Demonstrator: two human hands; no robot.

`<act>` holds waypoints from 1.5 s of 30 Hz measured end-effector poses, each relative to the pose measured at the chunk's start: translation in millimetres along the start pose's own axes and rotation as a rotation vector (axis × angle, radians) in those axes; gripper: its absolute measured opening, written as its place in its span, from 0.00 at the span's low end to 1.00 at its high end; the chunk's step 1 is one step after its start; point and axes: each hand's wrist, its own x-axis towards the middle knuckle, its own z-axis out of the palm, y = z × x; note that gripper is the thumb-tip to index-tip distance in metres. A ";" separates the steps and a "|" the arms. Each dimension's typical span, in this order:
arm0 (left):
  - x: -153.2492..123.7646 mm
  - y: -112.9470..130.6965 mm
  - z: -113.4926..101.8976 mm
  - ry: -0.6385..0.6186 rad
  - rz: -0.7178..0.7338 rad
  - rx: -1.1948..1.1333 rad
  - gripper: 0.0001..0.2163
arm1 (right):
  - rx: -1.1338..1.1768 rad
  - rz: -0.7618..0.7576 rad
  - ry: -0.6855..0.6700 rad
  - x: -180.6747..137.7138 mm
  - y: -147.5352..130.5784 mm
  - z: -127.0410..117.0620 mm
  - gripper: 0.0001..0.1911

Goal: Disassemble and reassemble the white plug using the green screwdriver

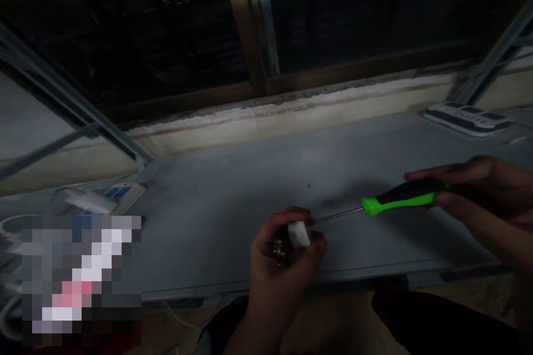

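Note:
My left hand (283,249) is closed around a small white part (298,234) with a dark metal piece beside it, held just above the near edge of the grey table (233,188). My right hand (483,188) grips a screwdriver (395,199) by its green and black handle. Its thin metal shaft runs left, and the tip touches the white part between my left fingers.
A white power strip (468,118) lies at the far right of the table. Another power strip (120,193) with blue switches sits at the left, next to white cables (10,233). A dark window with a brown frame (245,28) rises behind the table.

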 end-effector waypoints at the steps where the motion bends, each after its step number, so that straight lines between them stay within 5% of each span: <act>1: 1.3 3.9 -2.4 0.014 0.010 0.031 0.13 | -0.014 0.018 -0.044 -3.0 -4.9 6.8 0.12; 9: 5.6 20.9 -16.5 0.080 -0.053 0.153 0.18 | -0.161 0.161 -0.261 -13.4 -1.9 51.4 0.22; 14: 6.3 17.7 -28.3 0.027 -0.069 0.229 0.17 | -0.180 0.042 -0.392 -25.2 8.1 49.9 0.22; 21: 2.8 27.6 -26.9 0.065 -0.135 0.222 0.15 | -0.133 0.066 -0.600 -18.9 2.2 44.0 0.13; 24: 4.6 27.2 -29.4 0.059 -0.164 0.258 0.14 | -0.192 0.027 -0.567 -16.8 -2.6 47.4 0.12; 31: 9.4 21.7 -33.9 0.070 -0.220 0.174 0.15 | -0.200 -0.390 -0.381 -21.7 -2.8 57.1 0.18; 33: 8.8 22.7 -33.7 0.046 -0.224 0.170 0.15 | -0.209 -0.367 -0.374 -22.4 -4.4 57.4 0.15; 36: 7.5 25.0 -33.8 -0.012 -0.181 0.190 0.12 | -0.201 -0.108 -0.435 -23.7 -12.2 56.9 0.08; 39: 7.9 24.0 -37.7 -0.056 -0.129 0.201 0.11 | -0.157 0.116 -0.510 -26.3 -23.0 57.4 0.18; 41: 9.4 20.8 -42.2 -0.063 -0.118 0.184 0.11 | -0.179 0.089 -0.502 -28.7 -28.3 58.0 0.15; 45: 13.6 13.8 -49.8 -0.033 -0.206 0.046 0.13 | -0.290 -0.207 -0.470 -34.6 -32.7 59.2 0.11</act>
